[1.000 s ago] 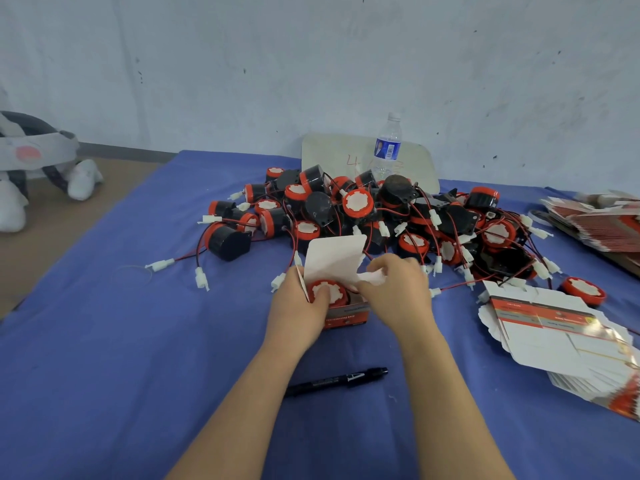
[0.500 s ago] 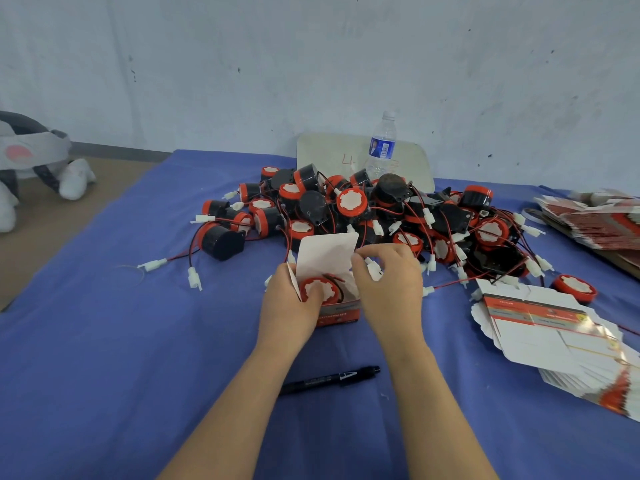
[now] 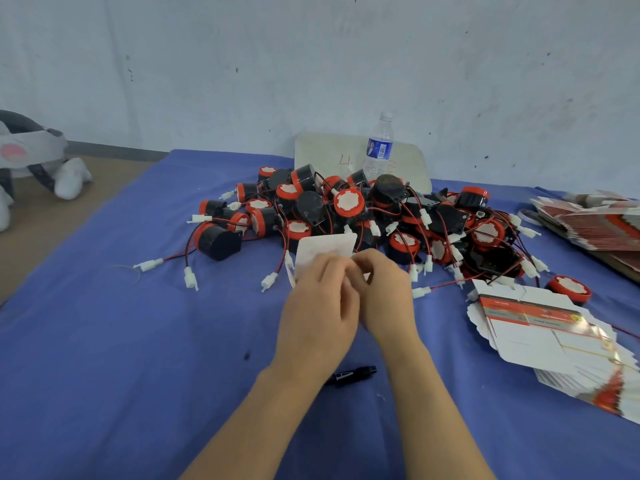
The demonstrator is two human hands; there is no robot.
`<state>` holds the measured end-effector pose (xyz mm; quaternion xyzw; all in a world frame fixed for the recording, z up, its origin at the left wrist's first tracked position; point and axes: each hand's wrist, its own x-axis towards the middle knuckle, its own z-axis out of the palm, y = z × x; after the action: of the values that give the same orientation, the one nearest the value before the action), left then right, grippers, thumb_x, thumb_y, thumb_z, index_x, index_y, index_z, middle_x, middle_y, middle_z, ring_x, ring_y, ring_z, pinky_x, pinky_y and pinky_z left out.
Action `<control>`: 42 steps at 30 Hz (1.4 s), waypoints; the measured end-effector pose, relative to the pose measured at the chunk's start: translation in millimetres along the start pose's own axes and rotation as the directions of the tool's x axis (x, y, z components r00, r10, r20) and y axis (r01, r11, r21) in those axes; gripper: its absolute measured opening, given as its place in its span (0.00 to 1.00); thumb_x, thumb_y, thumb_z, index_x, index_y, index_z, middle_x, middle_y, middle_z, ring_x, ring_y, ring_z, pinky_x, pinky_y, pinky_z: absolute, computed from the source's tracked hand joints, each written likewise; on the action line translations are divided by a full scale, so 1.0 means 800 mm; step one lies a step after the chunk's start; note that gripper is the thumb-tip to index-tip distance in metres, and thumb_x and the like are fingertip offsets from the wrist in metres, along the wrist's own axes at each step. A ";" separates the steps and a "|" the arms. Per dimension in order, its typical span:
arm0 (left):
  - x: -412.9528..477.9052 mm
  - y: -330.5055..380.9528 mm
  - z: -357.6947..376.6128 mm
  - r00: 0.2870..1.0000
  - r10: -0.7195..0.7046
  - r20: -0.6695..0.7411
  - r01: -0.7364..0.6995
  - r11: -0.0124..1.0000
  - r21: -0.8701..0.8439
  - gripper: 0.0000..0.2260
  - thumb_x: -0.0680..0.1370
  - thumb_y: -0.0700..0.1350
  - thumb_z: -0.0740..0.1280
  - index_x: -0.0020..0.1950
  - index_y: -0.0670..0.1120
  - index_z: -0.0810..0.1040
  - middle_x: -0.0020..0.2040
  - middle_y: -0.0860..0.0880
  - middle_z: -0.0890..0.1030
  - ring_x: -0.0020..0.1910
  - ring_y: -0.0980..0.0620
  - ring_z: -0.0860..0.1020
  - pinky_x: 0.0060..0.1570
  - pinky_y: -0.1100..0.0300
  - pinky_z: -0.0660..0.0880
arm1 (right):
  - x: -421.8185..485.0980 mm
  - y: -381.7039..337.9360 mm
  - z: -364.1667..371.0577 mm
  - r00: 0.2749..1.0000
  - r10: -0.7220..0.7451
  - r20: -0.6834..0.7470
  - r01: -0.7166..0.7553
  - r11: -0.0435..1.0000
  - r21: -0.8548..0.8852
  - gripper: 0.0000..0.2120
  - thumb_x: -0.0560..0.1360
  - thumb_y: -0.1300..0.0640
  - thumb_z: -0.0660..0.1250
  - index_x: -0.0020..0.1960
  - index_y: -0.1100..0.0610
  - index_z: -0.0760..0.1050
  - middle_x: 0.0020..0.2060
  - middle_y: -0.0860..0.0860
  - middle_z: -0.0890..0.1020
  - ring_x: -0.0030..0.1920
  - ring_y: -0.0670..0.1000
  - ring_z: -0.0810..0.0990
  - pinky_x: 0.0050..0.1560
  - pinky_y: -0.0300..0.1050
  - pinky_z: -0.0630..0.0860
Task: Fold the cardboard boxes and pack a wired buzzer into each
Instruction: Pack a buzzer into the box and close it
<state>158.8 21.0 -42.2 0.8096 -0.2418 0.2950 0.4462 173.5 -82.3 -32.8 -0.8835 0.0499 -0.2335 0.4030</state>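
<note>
Wired buzzers (image 3: 363, 216): a tangled heap of black-and-red units with red and black leads and white plugs is being carried by the blue-covered tabletop (image 3: 121, 341), at its middle and toward the far wall.
Flat box stack (image 3: 554, 344): a fanned pile of unfolded red-and-white cartons is being kept on the tabletop's right side, just beside the heap's near right edge.
Second stack (image 3: 595, 223): more flat cartons are being kept farther back, at the right edge.
White board (image 3: 325, 154): it is being propped against the wall behind the heap; the red marks on it cannot be read.
Water bottle (image 3: 379, 147): it is being stood upright before the board, just behind the heap.
Left hand (image 3: 317, 313): it is being curled over the cardboard box, whose body is being hidden by it.
Right hand (image 3: 384, 292): its fingers are being pinched on the box's top edge, touching the left hand's fingers.
Cardboard box (image 3: 325, 247): it is being gripped between both hands just in front of the heap; only its white flap is being shown, upright behind the fingers.
Marker (image 3: 353, 375): a black pen is being partly covered by the left forearm, on the tabletop nearer the person.
</note>
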 end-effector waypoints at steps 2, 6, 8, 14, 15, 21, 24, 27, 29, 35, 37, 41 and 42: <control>-0.003 -0.005 0.007 0.989 -0.103 0.103 0.092 0.989 0.114 0.06 0.79 0.40 0.58 0.51 0.46 0.74 0.50 0.52 0.74 0.41 0.53 0.71 0.35 0.59 0.71 | 0.001 0.002 -0.004 0.997 0.062 -0.053 -0.056 0.993 0.100 0.01 0.79 0.56 0.63 0.50 0.51 0.72 0.38 0.44 0.79 0.38 0.46 0.77 0.35 0.40 0.72; -0.004 -0.018 0.010 0.957 -0.185 0.225 0.098 0.931 0.352 0.04 0.79 0.43 0.58 0.52 0.47 0.71 0.55 0.51 0.71 0.51 0.53 0.67 0.38 0.64 0.63 | 0.005 0.012 -0.014 0.982 0.109 -0.155 -0.098 0.992 0.078 0.02 0.79 0.57 0.63 0.50 0.51 0.72 0.38 0.47 0.81 0.35 0.46 0.74 0.36 0.46 0.71; -0.006 -0.018 0.014 0.950 -0.176 0.259 0.057 0.910 0.411 0.07 0.80 0.46 0.58 0.54 0.47 0.73 0.57 0.52 0.70 0.57 0.53 0.66 0.39 0.64 0.63 | 0.006 0.014 -0.015 0.982 0.105 -0.158 -0.100 0.994 0.038 0.03 0.80 0.58 0.62 0.48 0.53 0.74 0.40 0.50 0.82 0.34 0.48 0.73 0.36 0.48 0.72; -0.005 -0.017 0.011 0.951 -0.217 0.218 0.127 0.923 0.364 0.10 0.80 0.51 0.60 0.59 0.49 0.68 0.55 0.53 0.72 0.52 0.54 0.67 0.38 0.65 0.63 | 0.005 -0.001 -0.020 0.998 -0.026 -0.064 0.024 0.999 -0.039 0.07 0.80 0.58 0.61 0.53 0.54 0.78 0.39 0.47 0.81 0.36 0.46 0.76 0.38 0.46 0.74; -0.003 -0.015 0.010 0.950 -0.237 0.201 0.164 0.933 0.320 0.10 0.80 0.50 0.60 0.59 0.49 0.67 0.55 0.52 0.72 0.50 0.53 0.68 0.36 0.65 0.64 | 0.004 -0.003 -0.021 0.998 -0.055 -0.009 0.055 0.997 -0.056 0.08 0.80 0.59 0.60 0.54 0.54 0.78 0.41 0.47 0.81 0.40 0.47 0.77 0.41 0.46 0.75; 0.003 -0.014 0.006 0.945 -0.267 0.191 0.208 0.936 0.283 0.13 0.81 0.43 0.56 0.65 0.50 0.68 0.54 0.51 0.77 0.47 0.50 0.75 0.38 0.56 0.73 | -0.002 -0.013 -0.030 0.961 -0.127 0.244 0.115 0.991 0.063 0.09 0.79 0.63 0.61 0.49 0.52 0.78 0.41 0.43 0.80 0.43 0.39 0.77 0.41 0.28 0.71; 0.003 -0.013 0.007 0.940 -0.282 0.194 0.221 0.933 0.282 0.09 0.81 0.44 0.56 0.60 0.50 0.68 0.50 0.51 0.77 0.43 0.50 0.74 0.32 0.60 0.64 | -0.002 -0.010 -0.028 0.980 -0.080 0.184 0.036 0.972 0.231 0.08 0.79 0.63 0.62 0.47 0.50 0.75 0.41 0.46 0.81 0.41 0.38 0.79 0.38 0.27 0.73; 0.003 -0.011 0.008 0.936 -0.286 0.204 0.225 0.934 0.276 0.05 0.81 0.45 0.56 0.55 0.50 0.69 0.49 0.51 0.76 0.43 0.50 0.73 0.30 0.60 0.62 | -0.002 -0.007 -0.020 0.996 -0.025 0.086 0.004 0.972 0.236 0.09 0.78 0.65 0.63 0.46 0.52 0.74 0.38 0.45 0.79 0.37 0.33 0.77 0.35 0.25 0.70; 0.002 -0.011 0.009 0.932 -0.298 0.208 0.243 0.936 0.253 0.04 0.80 0.46 0.58 0.54 0.49 0.70 0.48 0.51 0.76 0.42 0.51 0.73 0.29 0.62 0.62 | -0.001 -0.007 -0.014 0.999 0.009 0.033 -0.015 0.983 0.186 0.10 0.78 0.65 0.62 0.43 0.52 0.73 0.35 0.44 0.78 0.33 0.35 0.77 0.32 0.27 0.70; 0.001 -0.010 0.012 0.940 -0.283 0.190 0.248 0.950 0.191 0.06 0.79 0.47 0.61 0.55 0.50 0.73 0.51 0.54 0.76 0.47 0.53 0.74 0.38 0.60 0.72 | 0.000 -0.003 -0.005 0.998 0.062 -0.032 -0.063 0.997 -0.041 0.04 0.77 0.62 0.63 0.44 0.56 0.73 0.38 0.51 0.80 0.40 0.52 0.79 0.40 0.51 0.78; 0.001 -0.011 0.010 0.929 -0.303 0.211 0.266 0.946 0.187 0.07 0.80 0.46 0.60 0.57 0.50 0.72 0.50 0.53 0.77 0.46 0.53 0.75 0.39 0.58 0.74 | 0.000 -0.003 -0.005 0.998 0.065 -0.024 -0.067 0.990 -0.123 0.04 0.77 0.61 0.64 0.44 0.55 0.74 0.38 0.51 0.80 0.40 0.52 0.78 0.39 0.50 0.77; 0.003 -0.012 0.005 0.929 -0.288 0.231 0.254 0.953 0.166 0.08 0.80 0.42 0.58 0.55 0.50 0.75 0.49 0.52 0.78 0.44 0.51 0.77 0.42 0.54 0.77 | 0.001 -0.002 -0.003 0.996 0.085 0.012 -0.082 0.987 -0.140 0.04 0.77 0.61 0.64 0.44 0.56 0.74 0.39 0.53 0.80 0.39 0.51 0.78 0.38 0.48 0.78; 0.004 -0.012 0.004 0.932 -0.277 0.234 0.243 0.956 0.162 0.09 0.80 0.41 0.58 0.54 0.49 0.77 0.48 0.51 0.78 0.44 0.51 0.77 0.42 0.54 0.77 | 0.002 -0.001 -0.004 0.996 0.085 0.008 -0.083 0.987 -0.139 0.04 0.77 0.61 0.65 0.43 0.56 0.74 0.38 0.52 0.79 0.37 0.50 0.77 0.36 0.44 0.76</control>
<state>168.2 22.5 -47.1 0.8929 -0.1676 0.1422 0.3929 173.1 -84.4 -29.7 -0.9081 0.1003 -0.2060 0.3504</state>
